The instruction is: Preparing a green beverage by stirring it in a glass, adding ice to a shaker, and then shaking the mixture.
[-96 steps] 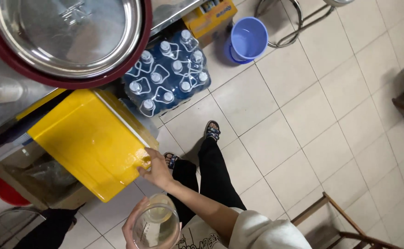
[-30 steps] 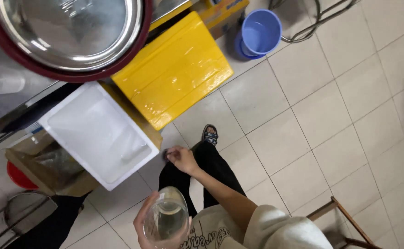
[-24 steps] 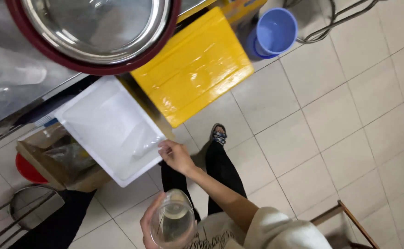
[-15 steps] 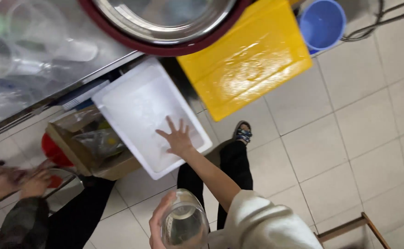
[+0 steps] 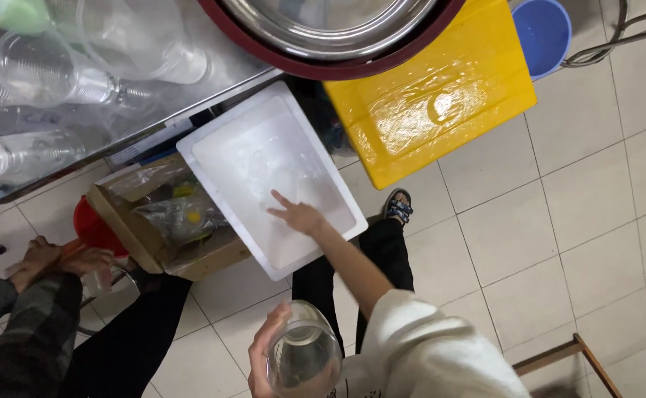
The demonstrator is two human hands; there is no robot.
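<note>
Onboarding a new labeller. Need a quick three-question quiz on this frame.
1. True or false: the right hand reaches, fingers spread, into the white rectangular foam box.
2. What does the left hand hold? A) a clear plastic cup B) a blue bucket C) a cardboard carton
3. What colour is the flat rectangular plastic lid beside the foam box?
Key: 1 true; 2 A; 3 yellow.
</note>
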